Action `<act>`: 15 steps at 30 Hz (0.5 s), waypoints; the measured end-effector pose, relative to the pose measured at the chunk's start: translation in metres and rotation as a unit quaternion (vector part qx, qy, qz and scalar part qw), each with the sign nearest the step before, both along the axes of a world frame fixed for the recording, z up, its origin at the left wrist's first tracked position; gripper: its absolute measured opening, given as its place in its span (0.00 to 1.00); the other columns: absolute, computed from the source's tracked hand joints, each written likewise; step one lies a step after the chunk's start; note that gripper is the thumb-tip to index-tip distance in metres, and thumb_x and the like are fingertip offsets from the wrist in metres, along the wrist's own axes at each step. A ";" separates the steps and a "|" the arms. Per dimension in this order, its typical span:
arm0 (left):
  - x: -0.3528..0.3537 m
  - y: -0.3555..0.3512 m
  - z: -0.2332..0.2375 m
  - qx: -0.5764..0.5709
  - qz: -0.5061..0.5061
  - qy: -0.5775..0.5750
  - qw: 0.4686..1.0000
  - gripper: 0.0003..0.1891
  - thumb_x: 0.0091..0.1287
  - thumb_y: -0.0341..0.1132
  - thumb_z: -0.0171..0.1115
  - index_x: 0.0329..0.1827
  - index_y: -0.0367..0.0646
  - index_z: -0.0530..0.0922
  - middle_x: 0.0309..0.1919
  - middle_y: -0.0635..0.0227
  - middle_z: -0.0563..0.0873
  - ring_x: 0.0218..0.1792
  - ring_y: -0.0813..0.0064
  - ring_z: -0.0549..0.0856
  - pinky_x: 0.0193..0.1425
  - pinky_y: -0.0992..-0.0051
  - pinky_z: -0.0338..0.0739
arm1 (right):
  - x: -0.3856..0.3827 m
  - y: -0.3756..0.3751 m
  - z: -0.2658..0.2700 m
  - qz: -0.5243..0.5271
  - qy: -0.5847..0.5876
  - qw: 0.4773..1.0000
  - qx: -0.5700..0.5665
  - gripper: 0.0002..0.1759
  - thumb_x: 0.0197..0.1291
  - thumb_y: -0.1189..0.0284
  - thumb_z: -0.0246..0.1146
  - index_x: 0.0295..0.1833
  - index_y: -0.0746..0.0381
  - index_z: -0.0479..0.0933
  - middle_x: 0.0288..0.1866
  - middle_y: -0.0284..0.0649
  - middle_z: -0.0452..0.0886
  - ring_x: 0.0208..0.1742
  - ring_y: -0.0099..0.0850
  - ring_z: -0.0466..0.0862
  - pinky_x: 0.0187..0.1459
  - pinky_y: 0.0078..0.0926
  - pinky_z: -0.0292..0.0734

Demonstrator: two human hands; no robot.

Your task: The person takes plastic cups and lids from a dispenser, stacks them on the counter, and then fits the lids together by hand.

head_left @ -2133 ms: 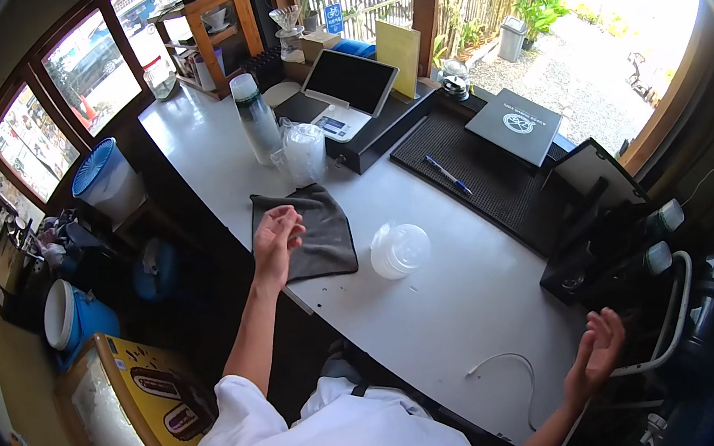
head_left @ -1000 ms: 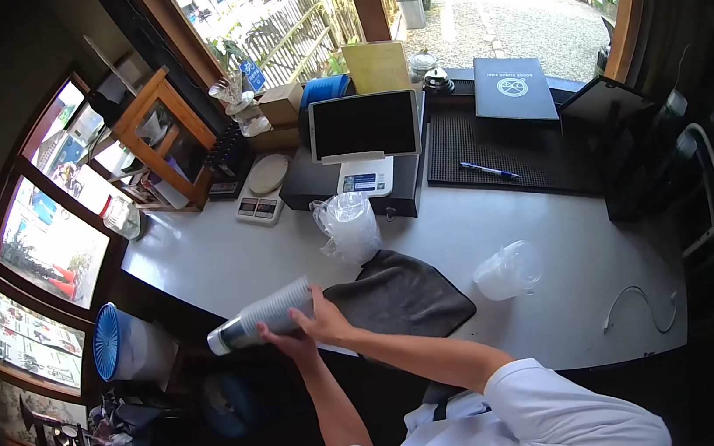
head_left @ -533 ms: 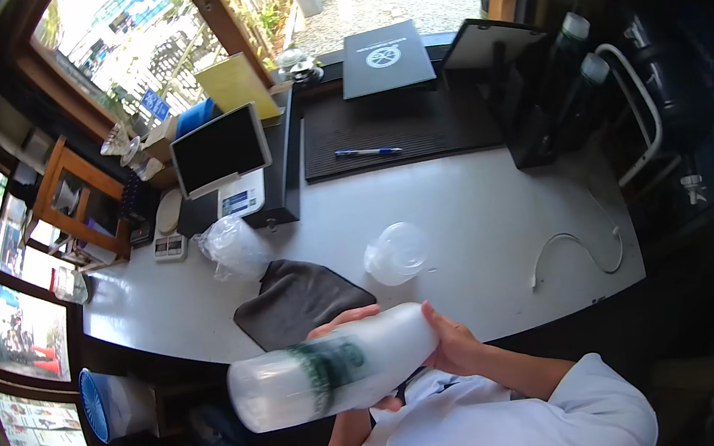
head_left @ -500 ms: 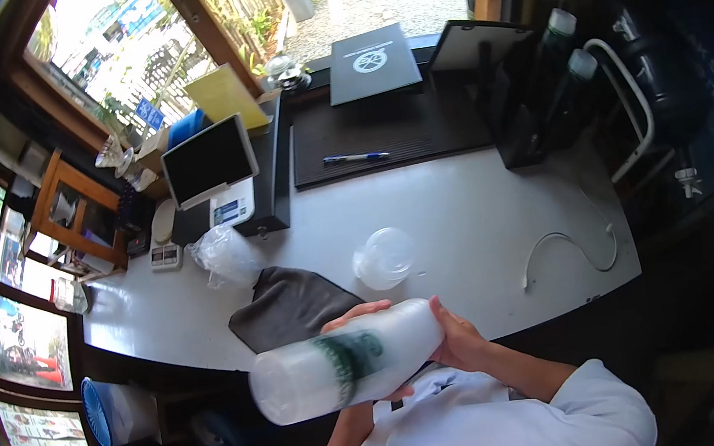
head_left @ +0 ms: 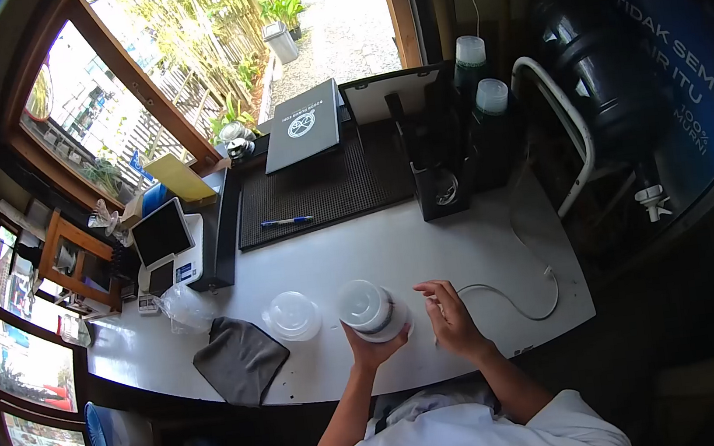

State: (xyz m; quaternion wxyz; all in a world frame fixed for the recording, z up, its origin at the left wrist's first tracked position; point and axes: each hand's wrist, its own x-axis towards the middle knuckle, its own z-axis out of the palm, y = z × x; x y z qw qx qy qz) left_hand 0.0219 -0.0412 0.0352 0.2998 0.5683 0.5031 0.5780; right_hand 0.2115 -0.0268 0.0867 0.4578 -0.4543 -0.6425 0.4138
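Note:
A stack of clear plastic cups (head_left: 366,303) stands upright near the table's front edge, seen mostly from above. My left hand (head_left: 373,346) is wrapped round its lower near side. To the right, apart from the stack, my right hand (head_left: 451,320) is empty with its fingers stretched out. Just left of the cups lie clear plastic lids (head_left: 291,316). A grey cloth (head_left: 240,360) is spread farther left at the front edge, and a crumpled clear plastic bag (head_left: 186,309) sits behind it.
A black mat (head_left: 327,193) at the back carries a blue pen (head_left: 286,221). Behind it leans a dark menu folder (head_left: 304,126). A tablet stand (head_left: 163,236) is at left, a black holder (head_left: 444,200) at right. A white cable (head_left: 517,315) curls on the table (head_left: 304,374).
The cup stack has gone from lying sideways across both hands to upright at the table. My right hand has let go of it. The view has swung to the right.

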 end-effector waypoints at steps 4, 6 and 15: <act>-0.009 0.002 0.013 -0.042 0.005 0.058 0.997 0.53 0.39 0.40 0.88 0.66 0.39 0.60 0.55 0.61 0.81 0.57 0.65 0.82 0.68 0.62 0.72 | 0.022 -0.004 -0.052 0.038 -0.222 0.968 0.112 0.15 0.65 0.69 0.64 0.56 0.57 0.81 0.57 0.45 0.74 0.66 0.46 0.75 0.70 0.52 0.67; -0.014 0.003 0.009 -0.027 0.033 0.090 0.995 0.54 0.39 0.42 0.87 0.66 0.40 0.57 0.59 0.57 0.76 0.59 0.62 0.79 0.69 0.61 0.70 | 0.039 -0.009 -0.077 0.065 -0.238 0.957 0.151 0.14 0.63 0.68 0.67 0.54 0.56 0.82 0.57 0.44 0.75 0.66 0.46 0.74 0.70 0.56 0.66; -0.026 0.012 -0.014 0.034 0.016 0.050 0.998 0.55 0.40 0.43 0.85 0.65 0.40 0.52 0.59 0.53 0.70 0.60 0.61 0.75 0.66 0.59 0.70 | 0.026 0.009 -0.040 -0.049 -0.182 0.972 0.138 0.23 0.60 0.65 0.73 0.60 0.57 0.78 0.60 0.48 0.74 0.68 0.52 0.72 0.70 0.54 0.68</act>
